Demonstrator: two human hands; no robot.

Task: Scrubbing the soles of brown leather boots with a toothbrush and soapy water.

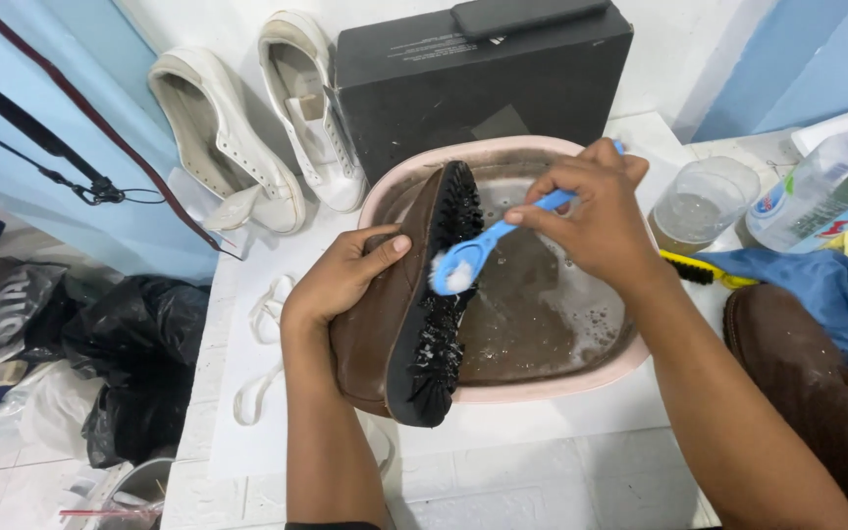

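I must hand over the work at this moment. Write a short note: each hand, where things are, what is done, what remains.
Left hand: grips the brown shoe on its side over the pink basin.
Right hand: holds the blue toothbrush, soapy bristles on the black sole.
Done: sole wet; basin water murky.
Left: sole scrubbing unfinished; second brown shoe waits at right; white sneakers behind, laces out.

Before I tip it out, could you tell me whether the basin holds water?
Yes: murky, soapy water pools in the pink basin, bubbles showing under the brown shoe.
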